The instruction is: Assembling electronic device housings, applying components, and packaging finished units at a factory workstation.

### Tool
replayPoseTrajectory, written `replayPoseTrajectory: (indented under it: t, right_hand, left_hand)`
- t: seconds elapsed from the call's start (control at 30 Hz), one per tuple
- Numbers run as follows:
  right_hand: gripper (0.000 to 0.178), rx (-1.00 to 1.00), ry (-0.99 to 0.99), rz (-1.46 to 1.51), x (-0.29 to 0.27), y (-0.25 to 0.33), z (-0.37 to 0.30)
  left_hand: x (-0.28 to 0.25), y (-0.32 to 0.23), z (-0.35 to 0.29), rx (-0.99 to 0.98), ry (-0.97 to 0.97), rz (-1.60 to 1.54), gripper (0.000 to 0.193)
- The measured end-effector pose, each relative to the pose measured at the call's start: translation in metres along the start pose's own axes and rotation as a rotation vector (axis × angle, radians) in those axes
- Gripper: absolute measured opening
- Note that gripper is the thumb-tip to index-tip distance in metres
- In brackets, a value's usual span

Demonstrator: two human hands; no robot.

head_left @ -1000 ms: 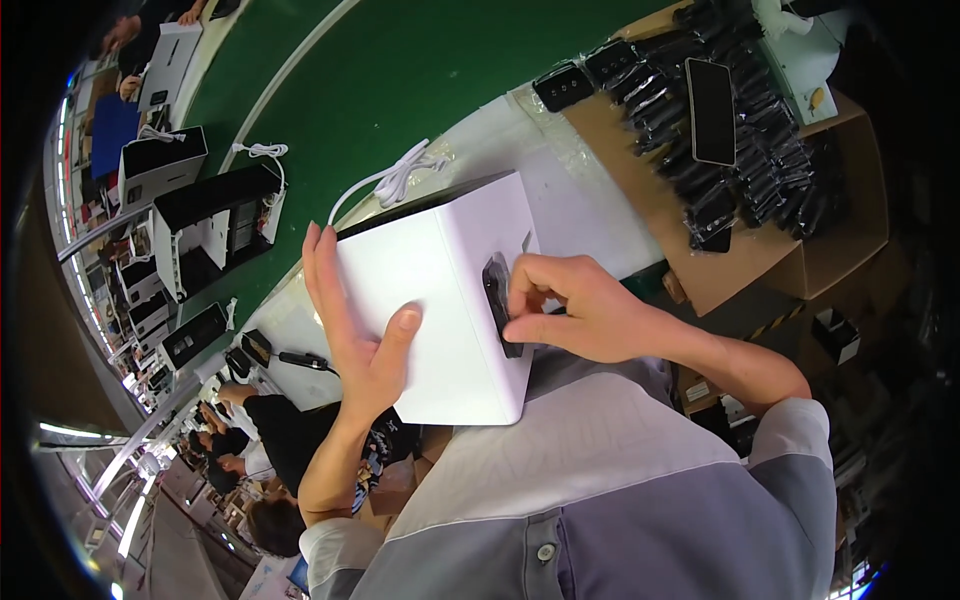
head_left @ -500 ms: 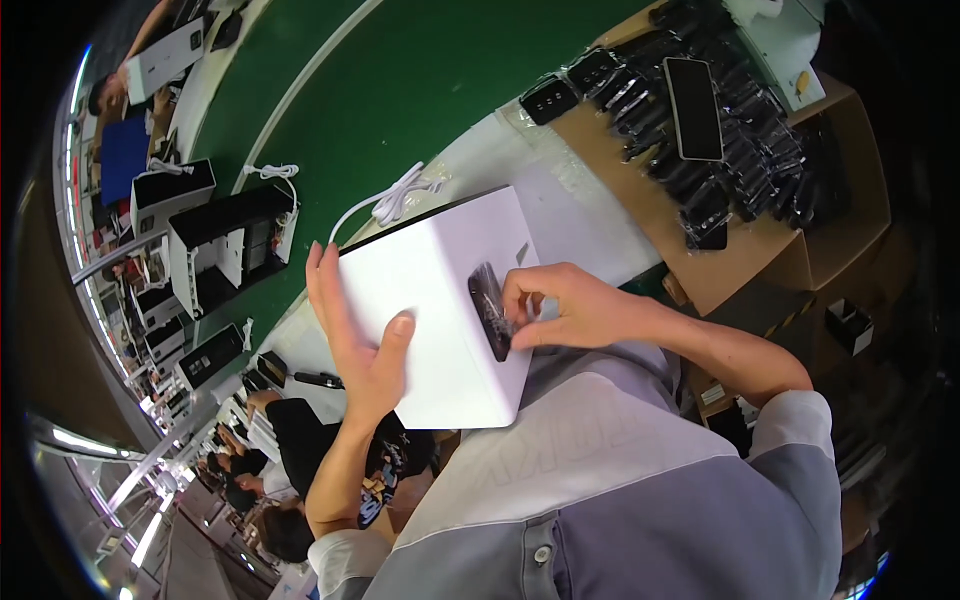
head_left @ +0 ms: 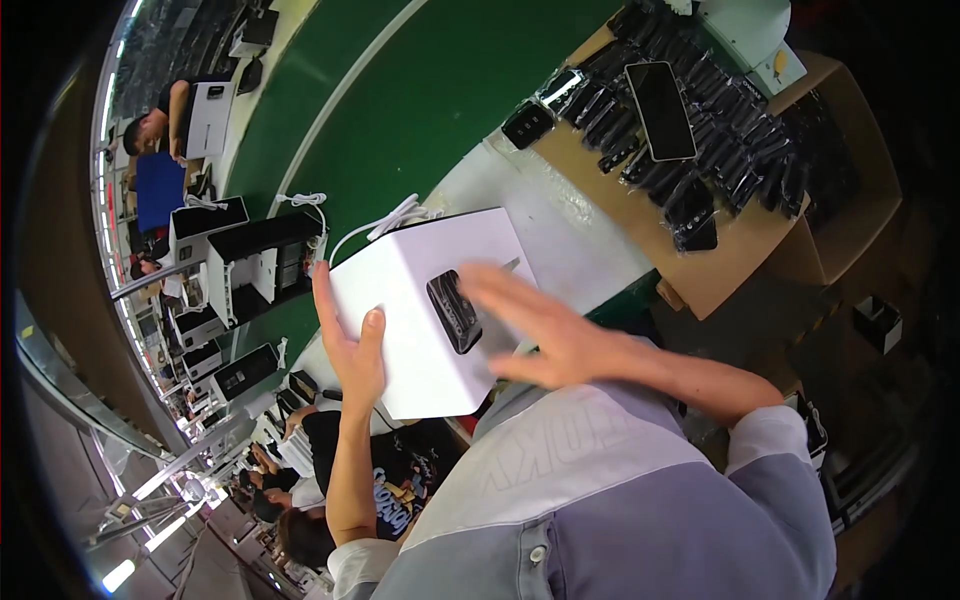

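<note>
A white box-shaped casing (head_left: pixel 400 270) is tilted in front of me, its back edge dark. My left hand (head_left: pixel 353 350) grips its left side, the thumb lying on the white face and the fingers along the edge. On the casing's right-hand face sits a glossy black oblong panel (head_left: pixel 455 312), seemingly covered in clear film. Just right of that panel is my right hand (head_left: pixel 545 335), blurred, fingers spread and holding nothing. Whether its fingertips touch the casing is unclear. A white cable (head_left: pixel 395 215) lies coiled behind the casing.
Cardboard (head_left: pixel 640 215) at the right bears many film-wrapped black parts (head_left: pixel 690 205) and a phone-like slab (head_left: pixel 662 110). A green conveyor belt (head_left: pixel 420 110) runs behind, carrying an open white-and-black casing (head_left: pixel 240 275) at left. Other people work farther along.
My right hand has come off the black panel and opened, its fingers now spread. The casing and my left hand have shifted slightly in view, along with the whole scene.
</note>
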State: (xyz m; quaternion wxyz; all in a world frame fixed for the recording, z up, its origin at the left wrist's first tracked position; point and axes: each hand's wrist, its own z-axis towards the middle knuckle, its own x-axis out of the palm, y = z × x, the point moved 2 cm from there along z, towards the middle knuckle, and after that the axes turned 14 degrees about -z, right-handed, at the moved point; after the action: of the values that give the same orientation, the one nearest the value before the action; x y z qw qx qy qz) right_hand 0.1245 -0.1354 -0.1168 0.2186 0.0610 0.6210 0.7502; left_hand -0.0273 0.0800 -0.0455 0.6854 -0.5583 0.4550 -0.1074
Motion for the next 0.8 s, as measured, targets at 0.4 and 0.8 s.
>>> replayPoseTrajectory:
  t: [0.4, 0.8]
  right_hand:
    - [0.018, 0.158, -0.06, 0.166, -0.021, -0.012, 0.01]
    - [0.031, 0.595, 0.458, -0.602, 0.036, -0.084, -0.157]
  left_hand:
    - [-0.038, 0.004, -0.028, -0.237, -0.245, -0.132, 0.049]
    - [-0.041, 0.03, -0.055, -0.456, 0.158, -0.839, 0.029]
